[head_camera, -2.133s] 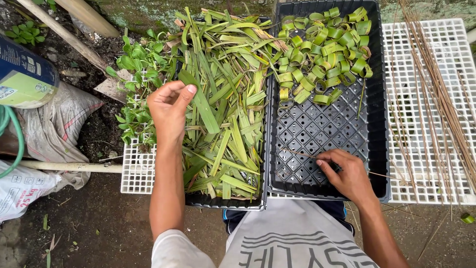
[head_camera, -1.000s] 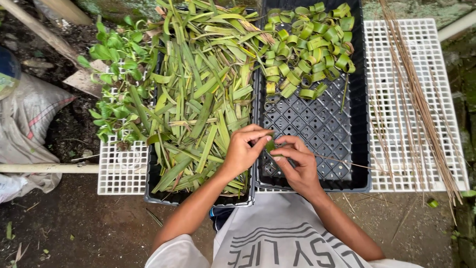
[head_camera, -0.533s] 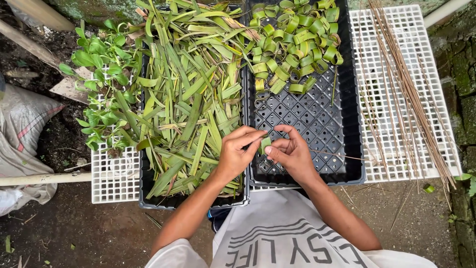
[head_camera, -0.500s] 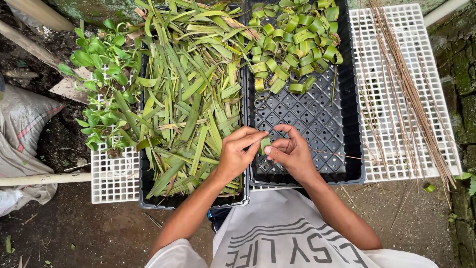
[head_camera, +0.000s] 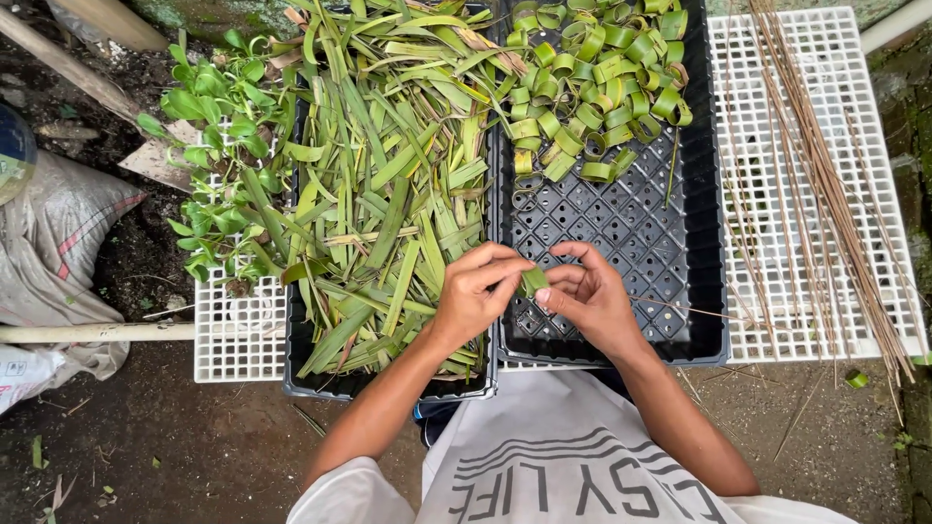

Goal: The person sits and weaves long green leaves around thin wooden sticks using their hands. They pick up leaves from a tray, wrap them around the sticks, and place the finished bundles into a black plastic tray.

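Observation:
Both hands meet over the near edge of two black trays. My left hand and my right hand pinch a short green leaf strip between their fingertips, bent into a loop. A thin brown stick runs out to the right from my right hand. The left black tray holds a heap of long cut green leaf strips. The right black tray, with a perforated floor, has a pile of rolled leaf rings at its far end.
A white plastic grid lies under both trays; thin brown sticks are spread over its right part. Small leafy plants stand at the left. A sack and a pale pipe lie on dark soil at the left.
My left hand came off the leaf pile with a strip and joined my right hand, which left the tray floor. Since half a second ago both hands keep working the strip in place.

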